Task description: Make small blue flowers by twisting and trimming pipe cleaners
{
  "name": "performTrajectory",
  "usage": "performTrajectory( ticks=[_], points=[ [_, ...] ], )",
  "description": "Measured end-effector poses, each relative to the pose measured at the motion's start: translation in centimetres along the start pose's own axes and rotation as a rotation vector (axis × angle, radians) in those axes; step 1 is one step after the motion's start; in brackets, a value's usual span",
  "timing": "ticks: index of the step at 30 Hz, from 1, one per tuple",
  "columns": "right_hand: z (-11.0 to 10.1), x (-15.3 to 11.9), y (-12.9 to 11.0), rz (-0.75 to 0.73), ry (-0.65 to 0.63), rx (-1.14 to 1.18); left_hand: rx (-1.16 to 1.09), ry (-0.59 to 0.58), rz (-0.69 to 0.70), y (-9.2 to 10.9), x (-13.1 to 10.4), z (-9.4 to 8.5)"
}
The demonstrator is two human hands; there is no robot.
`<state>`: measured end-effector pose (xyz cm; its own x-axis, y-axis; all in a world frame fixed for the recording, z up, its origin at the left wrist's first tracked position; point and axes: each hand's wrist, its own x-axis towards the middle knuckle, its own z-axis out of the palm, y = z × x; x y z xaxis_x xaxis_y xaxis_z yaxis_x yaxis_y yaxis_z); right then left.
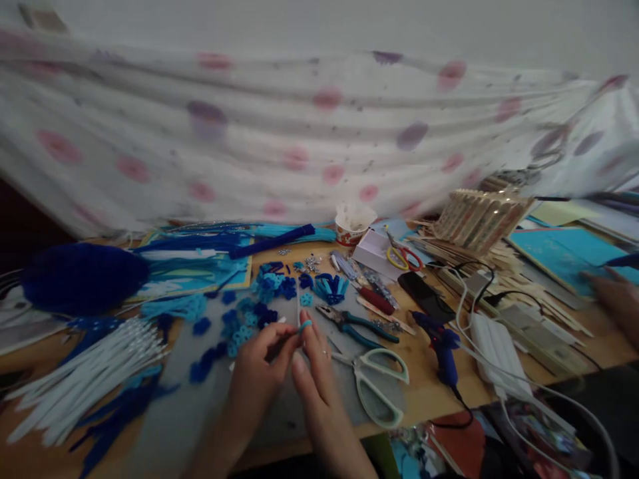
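Note:
My left hand (pixel 262 356) pinches a short curled piece of light-blue pipe cleaner (pixel 304 325) between thumb and fingertips. The piece bends round the fingertips of my right hand (pixel 317 376), whose fingers are close together and hold its other side. A thin white strip stands up just beyond the fingertips; whether it is joined to the piece I cannot tell. Around the hands on a grey mat (pixel 172 379) lie light-blue pipe-cleaner flowers (pixel 239 336) and dark-blue ones (pixel 201 326). Scissors with pale handles (pixel 382 382) lie beside my right hand, pliers (pixel 357 326) beyond them.
White pipe cleaners (pixel 94 379) and a dark-blue fluffy bundle (pixel 84 278) lie left. A glue gun (pixel 442 349), phone (pixel 426 296), power strip (pixel 499 352) and cables lie right. Another person's hand (pixel 616 299) rests near a blue board (pixel 564 253). A paper cup (pixel 352 226) stands behind.

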<state>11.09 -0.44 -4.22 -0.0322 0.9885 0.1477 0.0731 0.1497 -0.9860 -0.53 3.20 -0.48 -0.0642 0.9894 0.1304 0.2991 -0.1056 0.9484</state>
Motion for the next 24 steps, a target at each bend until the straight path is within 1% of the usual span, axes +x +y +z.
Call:
performTrajectory(
  ticks=[3,6,8,9,12,14,16,19,21,22,24],
  points=[
    [-1.0,-0.1,-1.1,-0.084,-0.070,0.001,-0.260,-0.094,-0.171,1.0,0.0,-0.5],
    [-1.6,-0.2,-1.4,-0.134,-0.084,-0.002,-0.397,-0.188,-0.263,1.6,-0.1,-1.0],
    [-1.9,-0.3,-1.4,-0.128,-0.095,-0.002,-0.406,-0.207,-0.251,1.7,-0.2,-1.0],
    [-2.0,-0.4,-1.4,-0.116,-0.105,-0.004,-0.390,-0.199,-0.226,1.8,-0.3,-0.9],
    [-2.1,-0.3,-1.4,-0.089,-0.143,0.003,-0.308,-0.132,-0.136,1.5,-0.6,-0.4],
    [-2.1,-0.2,-1.4,-0.114,-0.148,0.026,-0.278,-0.099,-0.098,1.3,-0.8,-0.1],
    [-2.1,-0.1,-1.3,-0.168,-0.134,0.054,-0.291,-0.100,-0.090,1.1,-1.0,0.1],
    [-2.1,0.2,-1.3,-0.219,-0.131,0.087,-0.365,-0.103,-0.133,1.1,-1.0,0.0],
    [-2.3,0.4,-1.4,-0.230,-0.141,0.103,-0.438,-0.130,-0.187,1.3,-1.0,-0.3],
    [-2.5,0.5,-1.5,-0.231,-0.145,0.106,-0.490,-0.160,-0.219,1.4,-1.0,-0.5],
    [-3.0,0.8,-1.9,-0.231,-0.160,0.108,-0.610,-0.257,-0.297,1.5,-0.8,-0.9]
  ],
)
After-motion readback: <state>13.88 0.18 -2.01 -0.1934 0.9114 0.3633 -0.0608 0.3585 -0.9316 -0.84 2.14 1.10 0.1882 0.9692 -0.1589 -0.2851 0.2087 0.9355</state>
